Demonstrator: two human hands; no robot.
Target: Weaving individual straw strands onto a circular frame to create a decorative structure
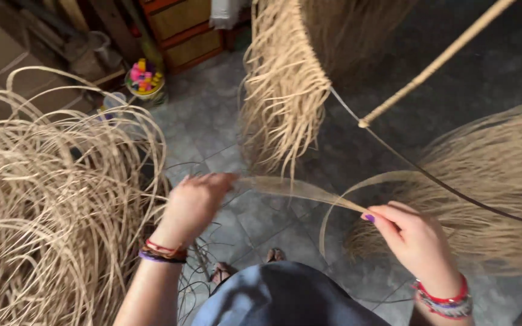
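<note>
One thin, pale, blurred straw strip (297,188)

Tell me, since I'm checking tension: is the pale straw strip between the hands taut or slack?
Taut: the pale straw strip runs nearly straight from the left hand to the right hand.

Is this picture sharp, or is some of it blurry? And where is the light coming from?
Head view: the left hand and the fibre strip it pulls are smeared by motion; the right hand is crisper. Soft daylight, brighter at upper left, dimmer on the tiled floor at right; no glare.
</note>
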